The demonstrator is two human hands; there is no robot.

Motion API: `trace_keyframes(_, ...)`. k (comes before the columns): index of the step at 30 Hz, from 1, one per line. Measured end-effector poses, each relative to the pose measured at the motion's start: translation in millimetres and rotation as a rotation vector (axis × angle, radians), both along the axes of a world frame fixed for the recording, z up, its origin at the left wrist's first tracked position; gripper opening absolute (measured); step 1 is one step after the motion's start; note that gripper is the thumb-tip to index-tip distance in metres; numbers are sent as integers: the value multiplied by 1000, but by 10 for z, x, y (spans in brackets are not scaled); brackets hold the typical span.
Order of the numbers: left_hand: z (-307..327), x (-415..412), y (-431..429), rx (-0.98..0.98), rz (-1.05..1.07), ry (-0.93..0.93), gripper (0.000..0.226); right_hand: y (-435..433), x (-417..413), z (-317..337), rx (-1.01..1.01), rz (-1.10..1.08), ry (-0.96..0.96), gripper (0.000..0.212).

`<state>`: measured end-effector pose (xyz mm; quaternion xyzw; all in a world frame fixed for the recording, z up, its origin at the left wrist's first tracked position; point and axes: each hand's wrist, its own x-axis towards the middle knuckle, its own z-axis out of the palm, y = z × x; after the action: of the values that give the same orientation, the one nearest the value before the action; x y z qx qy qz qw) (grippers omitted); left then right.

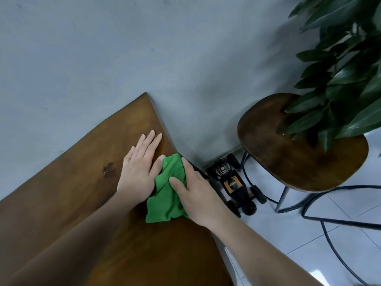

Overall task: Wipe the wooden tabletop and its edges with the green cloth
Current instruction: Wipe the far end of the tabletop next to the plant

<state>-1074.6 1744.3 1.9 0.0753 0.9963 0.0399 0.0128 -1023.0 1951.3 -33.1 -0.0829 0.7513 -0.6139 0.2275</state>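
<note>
The brown wooden tabletop [78,182] runs from the lower left up to a corner against the grey wall. A crumpled green cloth [167,195] lies at its right edge. My right hand [195,193] presses on the cloth, thumb on top and fingers wrapped over the table's edge. My left hand [140,168] lies flat on the wood just left of the cloth, fingers spread, its thumb touching the cloth's top corner.
A grey wall [103,48] backs the table. On the white tiled floor to the right sits a black and orange toy car [233,182]. Beyond it stands a wooden stool [299,153] with black metal legs, under a leafy plant [346,69].
</note>
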Motion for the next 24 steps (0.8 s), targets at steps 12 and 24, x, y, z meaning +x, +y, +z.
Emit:
trace_keyframes(12, -113, -625, -295, -43, 38, -4, 56, -773, -1529, -128, -48, -49, -23, 60)
trace_keyframes(24, -91, -642, -223, -15, 144, -5, 76, -1453, -3004, 36, -68, -85, -169, 49)
